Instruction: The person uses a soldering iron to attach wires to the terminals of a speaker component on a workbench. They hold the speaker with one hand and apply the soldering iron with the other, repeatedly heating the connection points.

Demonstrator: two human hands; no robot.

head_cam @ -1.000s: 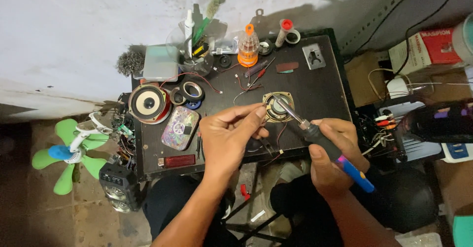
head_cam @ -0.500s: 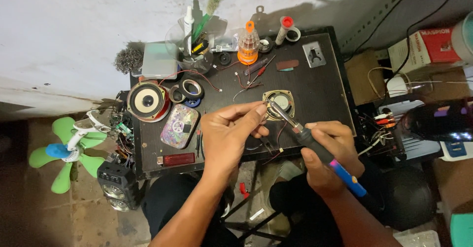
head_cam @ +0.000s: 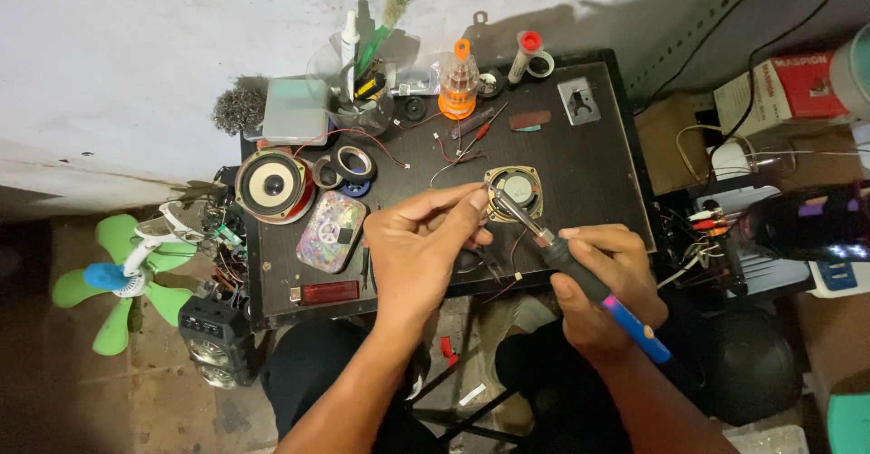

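Observation:
My right hand [head_cam: 600, 284] grips a soldering iron [head_cam: 580, 273] with a black grip and blue-and-pink handle end. Its metal tip points up-left onto a small round speaker [head_cam: 517, 189] lying on the black tabletop [head_cam: 589, 159]. My left hand [head_cam: 419, 247] is beside the speaker's left edge, thumb and forefinger pinched together right at the iron's tip. What they pinch is too small to make out. Thin red and black wires trail from the speaker under both hands.
A larger speaker [head_cam: 270, 184], tape rolls [head_cam: 344, 164], a patterned tin [head_cam: 330, 231], an orange-capped bottle [head_cam: 458, 81] and a cup of tools [head_cam: 362, 82] crowd the table's left and back. A green fan [head_cam: 118, 277] and small black speaker box [head_cam: 212, 342] sit on the floor at left. Boxes and cables fill the right.
Both hands have stayed at the small speaker. The iron's tip shifted slightly toward the speaker's left rim, and my left fingers closed in on it.

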